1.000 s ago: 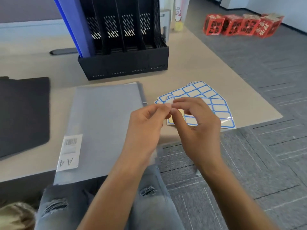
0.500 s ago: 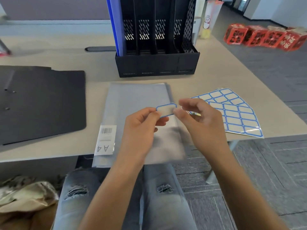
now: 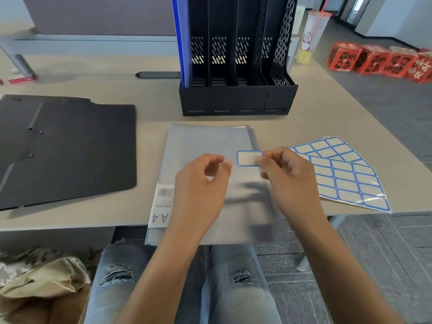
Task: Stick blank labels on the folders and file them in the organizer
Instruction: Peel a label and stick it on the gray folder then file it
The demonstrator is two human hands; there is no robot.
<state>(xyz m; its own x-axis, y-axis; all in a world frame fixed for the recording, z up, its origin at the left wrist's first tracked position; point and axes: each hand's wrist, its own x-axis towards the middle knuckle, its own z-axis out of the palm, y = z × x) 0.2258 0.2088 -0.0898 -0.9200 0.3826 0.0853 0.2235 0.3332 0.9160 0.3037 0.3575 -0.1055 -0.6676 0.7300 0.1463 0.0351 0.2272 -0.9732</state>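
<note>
A glossy, translucent grey stack of folders lies flat at the near edge of the smooth beige table, overhanging it toward the person's knees, with 1 white barcode sticker marked A4 on its near-left corner. The right hand pinches 1 small rounded-rectangle label, white with a blue border, by its right end, holding it just above the right side of the top folder. The left hand hovers over the folders with thumb and forefinger loosely curled and a narrow gap between them, holding nothing. To the right, fanned label sheets show a grid of blue-edged blanks; how many sheets there are I cannot tell. At the far side stands 1 black perforated plastic organizer with 4 upright slots, 1 blue folder standing in the leftmost. To the left lies 1 matte black folder, flat. On the carpet far right sits a row of red printed boxes.
</note>
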